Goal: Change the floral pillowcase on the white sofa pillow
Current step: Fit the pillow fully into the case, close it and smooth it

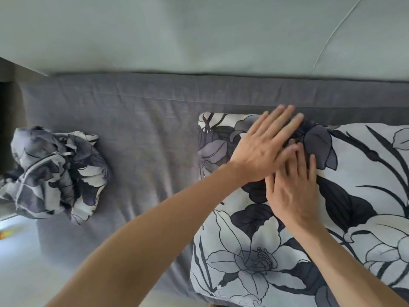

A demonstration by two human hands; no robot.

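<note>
A pillow in a floral pillowcase [276, 247], white with dark grey lilies and leaves, lies on the right of the grey sofa seat [141, 151]. My left hand [263, 145] lies flat with straight fingers on the pillow's upper part. My right hand [292, 189] rests on the pillow just below it, fingers spread, partly under the left hand. A second floral pillowcase [57, 173] lies crumpled in a heap at the seat's left end.
The pale grey sofa back [199, 32] runs across the top. Light floor [17, 262] shows at the lower left beyond the seat's edge. A dark gap [6, 107] borders the sofa's left end.
</note>
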